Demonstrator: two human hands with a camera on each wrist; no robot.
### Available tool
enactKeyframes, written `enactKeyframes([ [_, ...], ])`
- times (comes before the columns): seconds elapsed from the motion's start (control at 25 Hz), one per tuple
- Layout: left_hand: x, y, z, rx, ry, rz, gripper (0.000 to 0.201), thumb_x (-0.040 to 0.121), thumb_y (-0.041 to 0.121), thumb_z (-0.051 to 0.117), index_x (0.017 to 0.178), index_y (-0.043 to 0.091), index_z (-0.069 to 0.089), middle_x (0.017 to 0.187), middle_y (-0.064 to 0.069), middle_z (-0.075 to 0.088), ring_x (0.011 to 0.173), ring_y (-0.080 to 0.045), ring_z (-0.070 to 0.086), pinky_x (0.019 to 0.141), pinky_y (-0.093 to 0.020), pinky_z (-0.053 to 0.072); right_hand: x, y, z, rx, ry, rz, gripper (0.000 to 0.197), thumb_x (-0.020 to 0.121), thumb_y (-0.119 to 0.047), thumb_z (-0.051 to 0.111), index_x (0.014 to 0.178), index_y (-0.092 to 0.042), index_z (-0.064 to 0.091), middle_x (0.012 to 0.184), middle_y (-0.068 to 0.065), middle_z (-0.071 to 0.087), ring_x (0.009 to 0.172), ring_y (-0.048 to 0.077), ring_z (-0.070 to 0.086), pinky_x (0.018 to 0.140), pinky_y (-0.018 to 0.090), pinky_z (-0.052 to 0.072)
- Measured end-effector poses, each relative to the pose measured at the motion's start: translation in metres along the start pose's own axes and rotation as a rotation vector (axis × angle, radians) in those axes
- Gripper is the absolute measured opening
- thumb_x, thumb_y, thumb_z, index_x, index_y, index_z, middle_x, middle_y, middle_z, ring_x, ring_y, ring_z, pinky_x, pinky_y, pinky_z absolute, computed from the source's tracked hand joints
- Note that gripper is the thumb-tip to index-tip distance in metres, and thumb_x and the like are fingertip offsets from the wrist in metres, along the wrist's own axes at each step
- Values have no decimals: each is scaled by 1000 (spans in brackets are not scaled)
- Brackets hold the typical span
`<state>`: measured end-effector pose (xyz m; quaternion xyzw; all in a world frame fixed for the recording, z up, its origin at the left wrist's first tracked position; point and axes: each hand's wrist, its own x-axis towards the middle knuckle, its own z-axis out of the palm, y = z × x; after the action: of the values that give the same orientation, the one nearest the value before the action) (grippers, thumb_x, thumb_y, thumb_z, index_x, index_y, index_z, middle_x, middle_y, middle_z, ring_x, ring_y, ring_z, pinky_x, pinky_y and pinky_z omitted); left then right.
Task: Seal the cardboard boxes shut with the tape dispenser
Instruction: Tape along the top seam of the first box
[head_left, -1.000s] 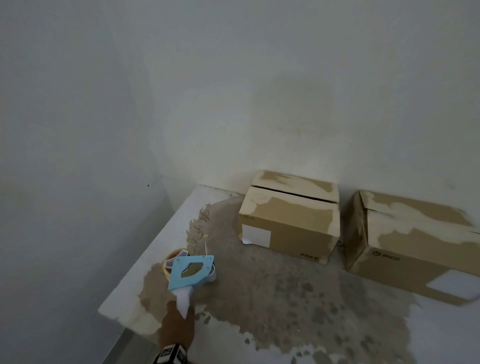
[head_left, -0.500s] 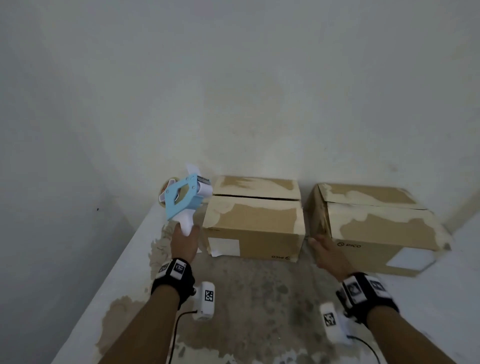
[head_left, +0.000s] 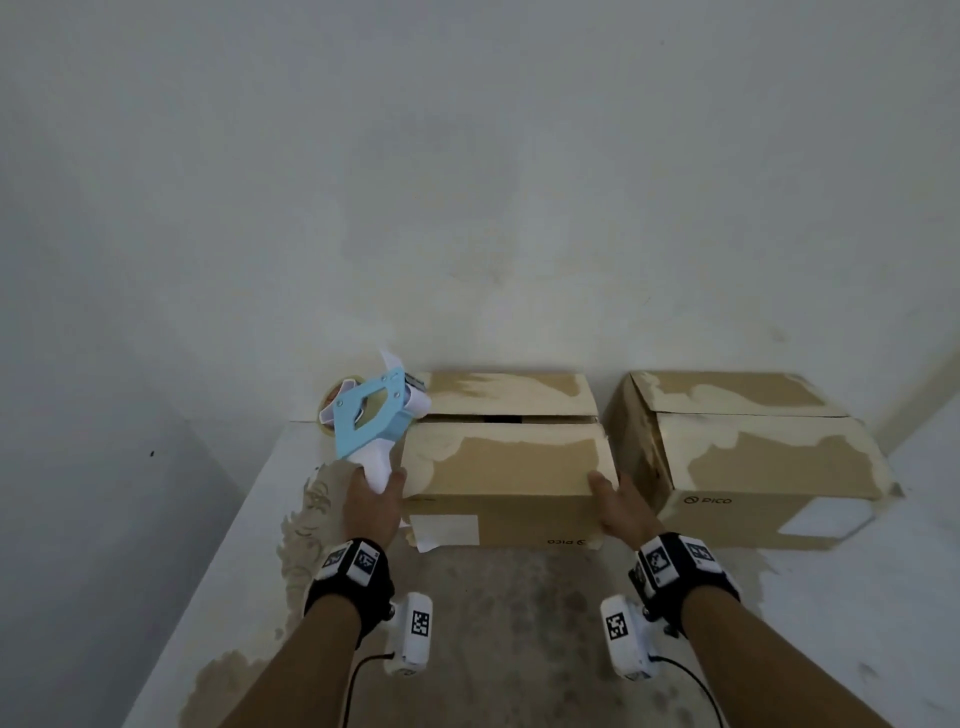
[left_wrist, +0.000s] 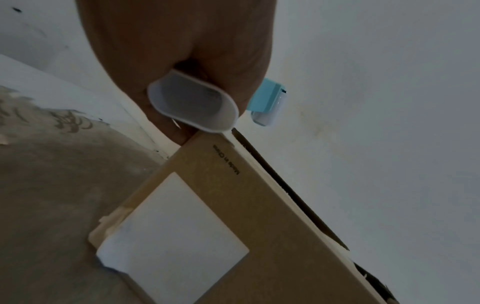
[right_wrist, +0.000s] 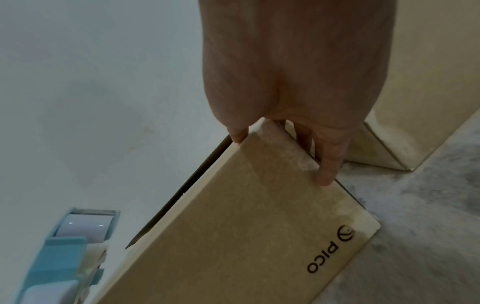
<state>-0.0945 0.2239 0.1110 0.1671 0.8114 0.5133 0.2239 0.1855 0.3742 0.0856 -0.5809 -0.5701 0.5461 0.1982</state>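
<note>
Two brown cardboard boxes stand side by side against the wall. The left box (head_left: 504, 462) has a dark slit between its top flaps. My left hand (head_left: 373, 499) grips the white handle (left_wrist: 192, 102) of the blue tape dispenser (head_left: 370, 418), whose head hangs over the left end of that slit. My right hand (head_left: 618, 501) rests on this box's right front corner, thumb (right_wrist: 237, 134) on the top edge and straight fingers (right_wrist: 327, 164) down the right side. The right box (head_left: 748, 452) stands untouched, flaps down.
The boxes sit on a worn white table (head_left: 498, 623) with brown and grey bare patches. Its left edge (head_left: 228, 535) drops off beside my left arm. A white wall (head_left: 493, 208) rises right behind the boxes. A narrow gap separates the two boxes.
The left hand lifted the dispenser from the table up to the left box's left end. The right hand came into view and settled on that box's right front corner.
</note>
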Motion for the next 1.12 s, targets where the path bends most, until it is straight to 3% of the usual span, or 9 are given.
enactKeyframes([
  [0.2, -28, -24, -26, 1, -81, 78, 48, 89, 24, 64, 129, 1, 48, 126, -18, 56, 115, -33, 53, 85, -31, 34, -54, 11, 6, 2, 42, -31, 66, 88, -54, 47, 142, -19, 33, 141, 10, 47, 125, 32, 48, 103, 57, 43],
  [0.28, -41, -35, -36, -4, -99, 114, 45, 88, 23, 65, 124, 2, 50, 119, -17, 57, 111, -33, 54, 84, -31, 36, -81, 19, 6, -15, 33, -26, 66, 88, -55, 46, 143, -22, 31, 140, 9, 48, 123, 32, 50, 102, 57, 43],
  [0.44, -80, -69, -59, 29, -124, 126, 39, 86, 28, 67, 116, 6, 53, 106, -16, 61, 102, -36, 58, 82, -35, 43, -140, 54, 4, -7, 66, -20, 47, 96, -45, 43, 136, -21, 35, 135, 8, 50, 118, 29, 51, 101, 55, 45],
  [0.68, -171, -102, -99, 30, -135, 73, 21, 86, 27, 67, 102, 17, 59, 84, 13, 60, 80, -18, 61, 67, -27, 42, -224, 104, -11, -28, 54, 70, 51, 94, -52, 40, 138, -29, 30, 125, -1, 48, 117, 26, 50, 102, 51, 46],
  [0.8, -194, -114, -109, 70, -141, 74, 25, 86, 30, 66, 102, 11, 61, 87, 0, 65, 72, -10, 62, 58, -24, 44, -245, 118, -17, -19, 43, 83, 54, 93, -51, 41, 140, -27, 30, 125, 1, 48, 114, 25, 51, 102, 51, 47],
  [0.92, -206, -113, -120, 129, -70, 78, 30, 87, 44, 59, 93, 16, 55, 81, -7, 67, 71, -22, 65, 63, -39, 55, -253, 115, -22, -60, -1, 87, 56, 93, -51, 43, 142, -29, 28, 133, 4, 47, 116, 25, 50, 103, 49, 46],
  [0.96, -210, -106, -123, 115, -36, 109, 31, 88, 48, 54, 91, 17, 52, 77, -6, 66, 66, -21, 66, 58, -39, 57, -254, 113, -23, -157, 44, 56, 58, 92, -52, 45, 142, -28, 28, 136, 6, 47, 119, 27, 49, 103, 50, 45],
  [1.04, -224, -83, -128, 45, -12, 203, 33, 91, 47, 42, 89, 16, 51, 71, -7, 63, 53, -14, 62, 45, -22, 51, -262, 100, -22, -358, 227, -97, 58, 89, -48, 54, 140, -26, 35, 135, 7, 49, 119, 27, 50, 98, 47, 47],
  [1.12, -241, -55, -122, -51, -69, 272, 28, 96, 39, 35, 86, 18, 51, 69, -7, 61, 47, -13, 59, 39, -19, 45, -278, 69, -11, -381, 249, -361, 41, 86, -42, 62, 123, -28, 53, 114, -2, 58, 102, 15, 56, 85, 37, 51],
])
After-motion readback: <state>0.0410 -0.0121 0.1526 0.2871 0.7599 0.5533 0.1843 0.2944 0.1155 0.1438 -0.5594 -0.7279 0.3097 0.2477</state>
